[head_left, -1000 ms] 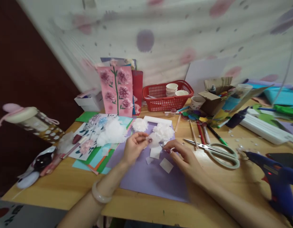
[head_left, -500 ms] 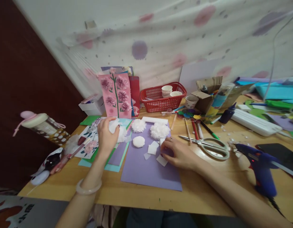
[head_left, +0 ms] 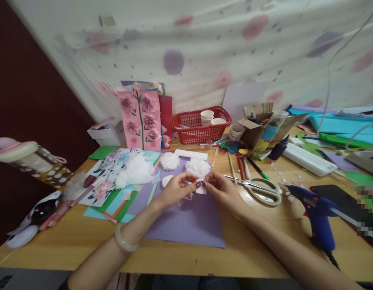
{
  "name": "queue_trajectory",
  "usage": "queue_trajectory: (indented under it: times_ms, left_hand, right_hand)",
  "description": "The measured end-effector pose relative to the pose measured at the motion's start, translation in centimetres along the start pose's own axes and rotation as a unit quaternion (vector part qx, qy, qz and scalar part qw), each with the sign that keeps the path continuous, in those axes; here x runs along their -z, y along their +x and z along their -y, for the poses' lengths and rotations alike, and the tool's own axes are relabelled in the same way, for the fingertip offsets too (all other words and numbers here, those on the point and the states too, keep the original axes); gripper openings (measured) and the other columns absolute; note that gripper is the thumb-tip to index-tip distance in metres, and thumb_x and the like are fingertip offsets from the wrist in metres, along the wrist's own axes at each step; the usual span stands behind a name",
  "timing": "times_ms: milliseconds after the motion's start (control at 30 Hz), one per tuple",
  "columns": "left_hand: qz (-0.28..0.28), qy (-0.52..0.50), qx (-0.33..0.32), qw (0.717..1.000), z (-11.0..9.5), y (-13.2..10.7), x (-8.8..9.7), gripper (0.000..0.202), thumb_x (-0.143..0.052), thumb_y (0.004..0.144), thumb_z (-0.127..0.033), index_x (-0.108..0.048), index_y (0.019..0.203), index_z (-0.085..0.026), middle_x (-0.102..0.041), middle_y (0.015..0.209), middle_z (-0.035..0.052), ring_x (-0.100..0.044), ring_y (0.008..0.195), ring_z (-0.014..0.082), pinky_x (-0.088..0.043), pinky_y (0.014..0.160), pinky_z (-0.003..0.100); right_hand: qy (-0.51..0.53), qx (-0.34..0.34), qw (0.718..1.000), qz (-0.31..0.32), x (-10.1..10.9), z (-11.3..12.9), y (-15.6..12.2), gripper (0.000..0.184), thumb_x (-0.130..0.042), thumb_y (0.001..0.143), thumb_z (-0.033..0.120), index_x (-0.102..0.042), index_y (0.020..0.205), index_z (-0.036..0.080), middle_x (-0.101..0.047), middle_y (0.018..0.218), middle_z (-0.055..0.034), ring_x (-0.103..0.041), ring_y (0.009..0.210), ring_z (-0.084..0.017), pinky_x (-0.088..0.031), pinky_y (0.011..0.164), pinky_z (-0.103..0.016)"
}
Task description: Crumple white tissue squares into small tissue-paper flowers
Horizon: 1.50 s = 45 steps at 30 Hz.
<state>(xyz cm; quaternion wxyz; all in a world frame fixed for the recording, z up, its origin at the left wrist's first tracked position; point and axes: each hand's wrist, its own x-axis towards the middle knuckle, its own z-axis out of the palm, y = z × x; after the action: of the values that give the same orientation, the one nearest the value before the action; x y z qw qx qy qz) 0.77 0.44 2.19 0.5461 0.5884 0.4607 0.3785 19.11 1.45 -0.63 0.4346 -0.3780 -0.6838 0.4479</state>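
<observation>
My left hand (head_left: 177, 189) and my right hand (head_left: 224, 191) meet over the purple sheet (head_left: 189, 225), both closed in a pinch. Between their fingertips is a small piece of white tissue paper (head_left: 201, 188), partly hidden by the fingers. Just behind the hands sits a fluffy white paper pompom (head_left: 197, 166), with another pompom (head_left: 170, 161) to its left. A white round pad (head_left: 166, 181) shows in part beside my left hand. Loose white squares lie beneath the fingers, mostly covered. To the left, a heap of white tissue pieces (head_left: 136, 171) rests on the coloured papers.
Scissors (head_left: 265, 191) and a blue glue gun (head_left: 315, 213) lie to the right. A red basket (head_left: 201, 133) with paper cups stands at the back, beside a pink flower card (head_left: 140, 121). A patterned bottle (head_left: 32, 161) is at far left. Pens and brushes lie behind the scissors.
My left hand has left the white tissue heap and come right to the middle. The right hand has lifted from the purple sheet, and the fingertips of both now meet at the tissue paper.
</observation>
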Motion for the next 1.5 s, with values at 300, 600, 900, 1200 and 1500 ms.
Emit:
queue_trajectory:
  times_ms: [300, 600, 900, 1200, 1500]
  left_hand:
    - [-0.024, -0.155, 0.033, 0.987, 1.5, -0.3, -0.8, 0.031, -0.077, 0.065, -0.038, -0.062, 0.075, -0.013, -0.060, 0.064, -0.0004, -0.058, 0.055, 0.0103, -0.052, 0.048, 0.022]
    - [-0.038, -0.173, 0.041, 0.983, 1.8, -0.9, 0.0, 0.025, -0.078, 0.064, -0.032, -0.061, 0.069, -0.013, -0.061, 0.058, -0.0009, -0.057, 0.051, 0.0084, -0.050, 0.045, 0.018]
    - [0.028, -0.148, 0.025, 0.988, 1.4, -1.1, 0.1, 0.027, -0.079, 0.062, -0.030, -0.058, 0.061, -0.013, -0.056, 0.059, -0.0016, -0.052, 0.050, 0.0070, -0.047, 0.048, 0.019]
    - [0.099, -0.129, 0.033, 0.986, 1.7, -1.5, -0.2, 0.022, -0.076, 0.067, -0.025, -0.057, 0.064, -0.015, -0.061, 0.062, 0.0001, -0.057, 0.056, 0.0100, -0.045, 0.054, 0.022]
    - [0.114, -0.150, 0.049, 0.981, 1.9, -1.5, -0.3, 0.027, -0.077, 0.064, -0.027, -0.053, 0.067, -0.016, -0.061, 0.064, 0.0002, -0.062, 0.059, 0.0131, -0.048, 0.057, 0.024]
  right_hand:
    - [0.102, -0.037, 0.993, -0.050, -1.1, 0.7, -0.7, 0.026, -0.062, 0.085, 0.039, -0.050, 0.098, 0.021, -0.057, 0.083, -0.0015, -0.056, 0.073, -0.015, -0.044, 0.065, -0.026]
    - [-0.096, 0.028, 0.994, 0.039, -0.4, 2.7, -1.7, 0.024, -0.045, 0.094, 0.031, -0.051, 0.074, 0.019, -0.048, 0.065, 0.0009, -0.043, 0.060, -0.013, -0.033, 0.056, -0.025]
    - [-0.067, -0.004, 0.992, 0.104, -0.7, 2.3, -2.2, 0.030, -0.038, 0.097, 0.035, -0.052, 0.076, 0.019, -0.051, 0.068, 0.0003, -0.047, 0.063, -0.013, -0.036, 0.059, -0.024]
    - [-0.016, -0.024, 0.985, 0.169, -0.8, 2.5, -1.6, 0.038, -0.040, 0.096, 0.039, -0.054, 0.068, 0.018, -0.055, 0.060, 0.0012, -0.050, 0.057, -0.012, -0.037, 0.055, -0.022]
    - [-0.020, -0.026, 0.985, 0.169, -0.8, 2.3, -1.6, 0.034, -0.040, 0.092, 0.029, -0.052, 0.062, 0.018, -0.057, 0.058, 0.0006, -0.052, 0.054, -0.012, -0.038, 0.054, -0.023]
